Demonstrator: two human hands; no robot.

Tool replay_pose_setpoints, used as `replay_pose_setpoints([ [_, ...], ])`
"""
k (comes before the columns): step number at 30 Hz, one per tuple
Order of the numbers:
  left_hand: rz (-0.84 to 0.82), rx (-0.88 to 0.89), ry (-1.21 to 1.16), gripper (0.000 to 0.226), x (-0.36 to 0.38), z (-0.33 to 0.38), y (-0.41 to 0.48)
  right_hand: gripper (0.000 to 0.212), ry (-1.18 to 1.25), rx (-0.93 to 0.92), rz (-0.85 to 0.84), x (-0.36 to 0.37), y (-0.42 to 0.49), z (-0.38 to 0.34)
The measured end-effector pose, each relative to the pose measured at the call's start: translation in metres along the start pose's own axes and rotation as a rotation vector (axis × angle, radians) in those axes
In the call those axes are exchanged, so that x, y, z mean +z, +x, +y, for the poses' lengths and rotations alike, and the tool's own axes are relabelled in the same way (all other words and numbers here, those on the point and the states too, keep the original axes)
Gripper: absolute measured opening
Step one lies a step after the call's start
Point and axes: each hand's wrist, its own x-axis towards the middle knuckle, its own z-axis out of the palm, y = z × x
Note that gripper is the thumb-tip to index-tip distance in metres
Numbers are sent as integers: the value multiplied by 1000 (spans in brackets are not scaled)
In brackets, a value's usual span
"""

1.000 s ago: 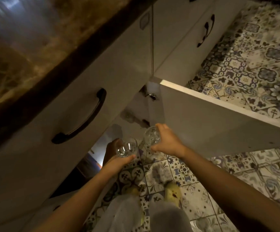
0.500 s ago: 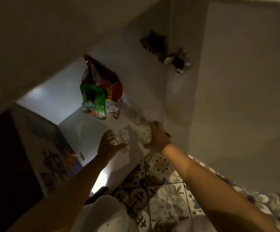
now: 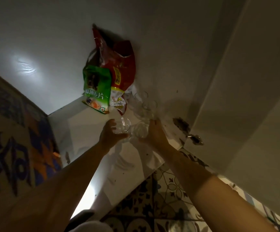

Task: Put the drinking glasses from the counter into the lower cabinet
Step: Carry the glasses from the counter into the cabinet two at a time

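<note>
Reaching into the open lower cabinet, a person holds one clear drinking glass in each hand just above the white cabinet floor (image 3: 92, 131). The left hand (image 3: 110, 137) has its fingers curled around the left glass (image 3: 123, 128), thumb below and fingertips on the far wall; the right hand (image 3: 154, 133) wraps the right glass (image 3: 141, 130) from its outer side. Both glasses appear tipped, mouths turned partly toward the camera, their long axes leaning rather than upright, and they sit just beside each other between the two palms. Whether either base touches the floor cannot be told in the dim light.

Just past the right fingertips stands a cluster of stored glasses (image 3: 144, 104), close enough that the right glass risks a knock if pushed straight on. Beyond the left fingertips lean a green packet (image 3: 97, 89) and a red bag (image 3: 119, 64) against the back wall. Bare floor lies on the near side of both hands and out to the left hand's outer side, toward the patterned side panel (image 3: 13, 148). The open door (image 3: 253, 114) and its hinge (image 3: 194, 138) bound the right wrist's outer side. Setting down likely calls for righting each glass first.
</note>
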Motion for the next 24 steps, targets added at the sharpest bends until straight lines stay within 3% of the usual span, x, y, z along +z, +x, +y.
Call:
replay_pose_setpoints([
  [9, 16, 3, 35, 91, 10, -22, 30, 96, -41, 6, 57, 34, 20, 12],
  [19, 5, 0, 9, 93, 20, -28, 52, 95, 179, 86, 139, 47, 27, 13],
  [24, 13, 12, -43, 90, 22, -31, 55, 109, 239, 77, 73, 44, 20, 18],
])
